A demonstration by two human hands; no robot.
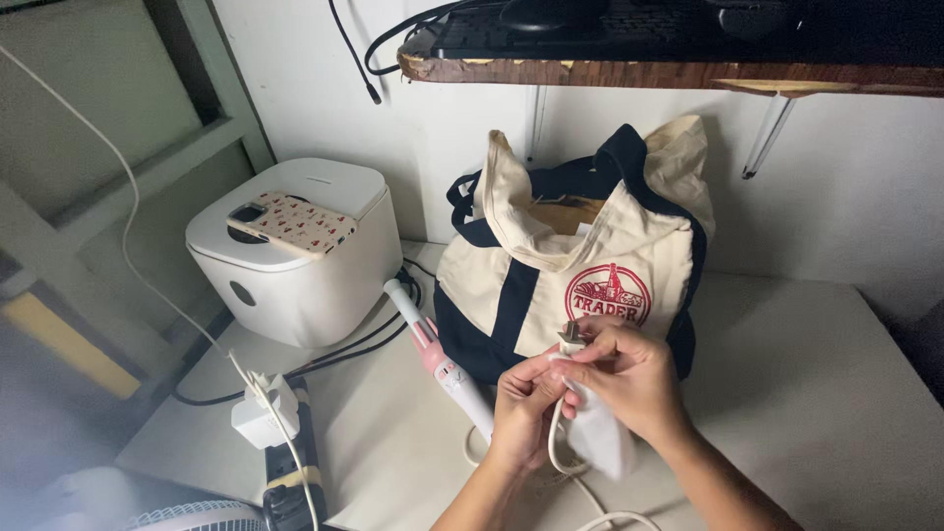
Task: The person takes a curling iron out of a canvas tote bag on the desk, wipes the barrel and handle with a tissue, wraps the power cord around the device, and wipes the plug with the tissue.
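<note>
1. L hand (521, 408) + R hand (629, 379) both pinch a white plug (575, 346) w/ cord (556, 442), just in front of tote bag (570, 265).
2. Curling iron (438, 359) lies beside L hand on table (806, 393).
3. White cooker (295, 256) at left, phone (292, 222) on top.

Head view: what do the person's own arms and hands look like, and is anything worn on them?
Both forearms enter from the bottom edge and are bare: no sleeves, gloves, watch or bracelet show. The left hand and right hand carry no rings that can be seen. Fingernails look short and unpainted, though the dim picture leaves that uncertain. No markings are visible on either arm.
</note>
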